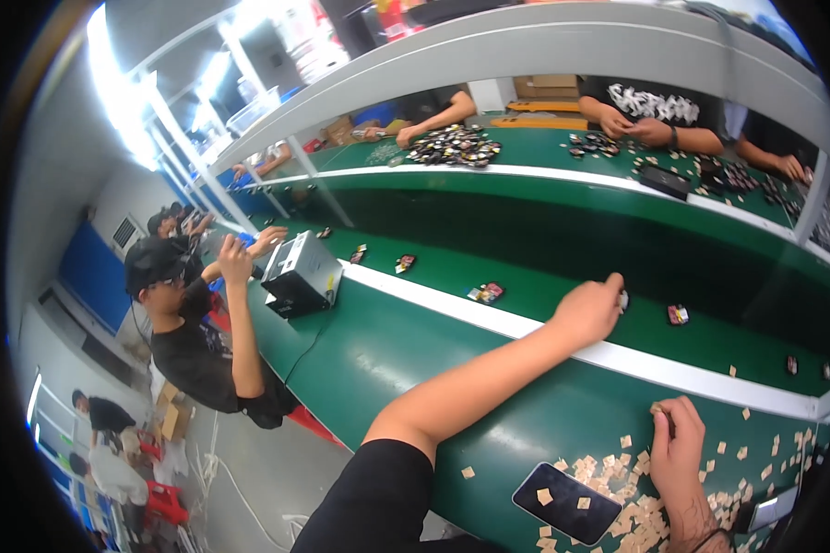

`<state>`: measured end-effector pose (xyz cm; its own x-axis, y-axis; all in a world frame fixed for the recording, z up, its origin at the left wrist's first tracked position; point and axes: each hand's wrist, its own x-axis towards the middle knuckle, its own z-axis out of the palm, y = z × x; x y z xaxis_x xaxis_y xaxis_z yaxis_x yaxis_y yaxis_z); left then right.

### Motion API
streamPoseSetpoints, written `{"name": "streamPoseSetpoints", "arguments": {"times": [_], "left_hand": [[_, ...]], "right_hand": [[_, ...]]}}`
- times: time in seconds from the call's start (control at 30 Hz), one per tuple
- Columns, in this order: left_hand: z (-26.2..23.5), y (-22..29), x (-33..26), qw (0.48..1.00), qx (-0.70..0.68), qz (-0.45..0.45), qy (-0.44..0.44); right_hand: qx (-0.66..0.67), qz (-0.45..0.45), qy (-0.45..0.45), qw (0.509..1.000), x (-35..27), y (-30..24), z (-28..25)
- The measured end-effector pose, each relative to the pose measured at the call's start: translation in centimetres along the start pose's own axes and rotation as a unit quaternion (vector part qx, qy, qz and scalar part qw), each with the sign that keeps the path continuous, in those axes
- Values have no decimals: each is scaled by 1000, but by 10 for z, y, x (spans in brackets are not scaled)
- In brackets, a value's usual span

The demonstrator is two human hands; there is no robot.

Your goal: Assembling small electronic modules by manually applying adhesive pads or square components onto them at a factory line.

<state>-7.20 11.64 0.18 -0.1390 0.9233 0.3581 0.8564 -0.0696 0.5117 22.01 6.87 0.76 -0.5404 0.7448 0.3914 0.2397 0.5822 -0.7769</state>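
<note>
My left arm stretches across the green bench to the conveyor belt. There my left hand [588, 311] is closed, its fingers bent around a small pale and dark piece [623, 301] that is mostly hidden. Nearer to me on the bench, my right hand [678, 438] has its thumb and fingertips pressed together; what is between them is too small to name. Beside my right wrist lies a loose heap of small beige squares [610, 472]. A dark-screened smartphone [567, 502] rests at the heap's left, with a few squares on it.
Small black parts with coloured labels [678, 315] ride the green belt [526, 323], edged by a white rail [452, 304]. A boxy machine [302, 275] stands at the left, by a co-worker [194, 323]. Across the belt, other people's hands work near piles of parts [456, 146].
</note>
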Motion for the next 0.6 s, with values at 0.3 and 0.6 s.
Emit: {"name": "streamPoseSetpoints", "arguments": {"times": [0.3,0.6], "left_hand": [[-59,-52,-64,961,256,-78,61],[-80,-77,-80,991,98,-47,78]], "right_hand": [[3,37,-20,999,6,-2,-15],[-20,-17,-50,998,6,-1,-16]]}}
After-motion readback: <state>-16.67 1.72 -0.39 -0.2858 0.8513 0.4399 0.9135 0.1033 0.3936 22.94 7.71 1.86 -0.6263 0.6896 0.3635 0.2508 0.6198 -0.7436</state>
